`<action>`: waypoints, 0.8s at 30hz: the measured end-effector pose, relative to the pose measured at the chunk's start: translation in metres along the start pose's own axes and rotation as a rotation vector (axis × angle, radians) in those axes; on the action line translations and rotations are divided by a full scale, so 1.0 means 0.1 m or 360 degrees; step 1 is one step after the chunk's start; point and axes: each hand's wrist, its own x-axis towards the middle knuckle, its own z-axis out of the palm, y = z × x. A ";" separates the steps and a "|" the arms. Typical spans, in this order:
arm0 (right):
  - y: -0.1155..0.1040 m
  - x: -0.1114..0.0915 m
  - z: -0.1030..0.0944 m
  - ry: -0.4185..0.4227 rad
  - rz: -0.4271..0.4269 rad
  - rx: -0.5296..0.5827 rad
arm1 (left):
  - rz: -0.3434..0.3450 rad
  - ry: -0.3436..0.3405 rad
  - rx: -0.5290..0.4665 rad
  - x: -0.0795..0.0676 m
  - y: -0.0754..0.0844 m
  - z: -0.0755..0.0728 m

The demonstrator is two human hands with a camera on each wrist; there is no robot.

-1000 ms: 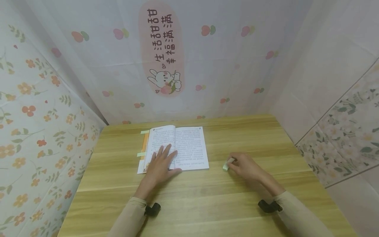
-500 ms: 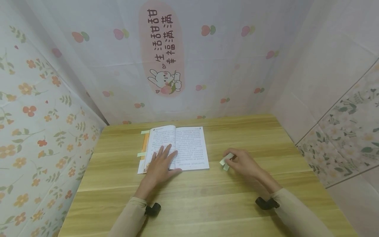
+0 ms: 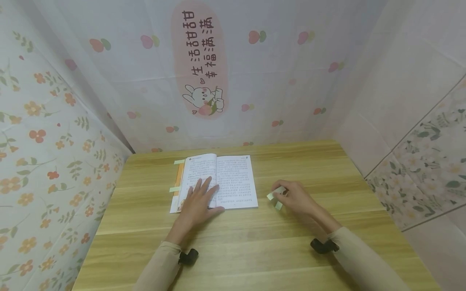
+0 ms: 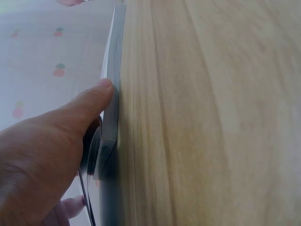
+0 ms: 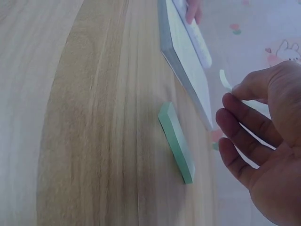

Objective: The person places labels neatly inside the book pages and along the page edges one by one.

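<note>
An open book (image 3: 234,182) with printed pages lies at the back of the table, left of centre. My left hand (image 3: 196,208) rests spread on its left page, the thumb along the lower edge. Two pale green sticky tabs (image 3: 174,189) stick out from the book's left side. To the right of the book, my right hand (image 3: 298,200) pinches a pale green sticky note (image 5: 225,80) between thumb and forefinger, its end sticking out. Below that hand, a small pad of green sticky notes (image 5: 176,143) lies on the table, apart from the fingers.
The wooden table (image 3: 247,250) meets a printed curtain (image 3: 291,89) at its back edge. A floral cloth (image 3: 54,169) hangs at the left, and a patterned panel (image 3: 429,178) stands at the right. A black wrist device (image 3: 324,245) sits at each cuff.
My right hand has lifted from the sticky-note pad with one note and shifted slightly left toward the book. The pad stays on the table. My left hand has not moved.
</note>
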 end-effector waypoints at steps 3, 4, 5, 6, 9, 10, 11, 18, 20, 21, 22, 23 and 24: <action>-0.01 0.03 0.01 0.0003 0.0032 -0.0020 | 0.0003 0.0003 0.0001 0.00 0.00 0.00; -0.02 0.04 0.01 0.0003 0.0042 -0.0021 | 0.0003 0.0004 0.0000 0.00 0.00 0.00; -0.02 0.05 0.02 0.0006 0.0055 -0.0019 | 0.0003 0.0004 -0.0002 0.00 0.00 0.00; -0.03 0.06 0.02 0.0007 0.0063 -0.0013 | 0.0002 0.0003 -0.0002 0.00 0.00 0.00; -0.03 0.10 0.04 0.0013 0.0073 0.0005 | -0.0005 0.0000 -0.0008 0.00 0.00 -0.01; -0.03 0.12 0.05 0.0016 0.0071 0.0009 | -0.0007 0.0000 -0.0008 0.00 0.00 -0.01; -0.03 0.13 0.05 0.0016 0.0069 0.0011 | -0.0007 0.0001 -0.0009 0.00 0.00 0.00; -0.03 0.23 0.08 -0.0010 0.0036 0.0096 | 0.0004 0.0006 -0.0001 0.00 -0.01 0.01; -0.03 0.26 0.09 -0.0011 0.0022 0.0091 | 0.0005 0.0007 0.0001 0.00 -0.01 0.02; -0.03 0.28 0.10 -0.0006 0.0021 0.0078 | 0.0004 0.0008 0.0003 0.00 -0.01 0.02; -0.04 0.30 0.10 -0.0005 0.0026 0.0068 | 0.0004 0.0009 0.0007 0.00 -0.01 0.02; -0.04 0.32 0.11 -0.0005 0.0031 0.0054 | 0.0003 0.0009 0.0008 0.00 -0.01 0.02; -0.04 0.34 0.11 -0.0007 0.0037 0.0046 | 0.0001 0.0008 0.0011 0.00 -0.02 0.01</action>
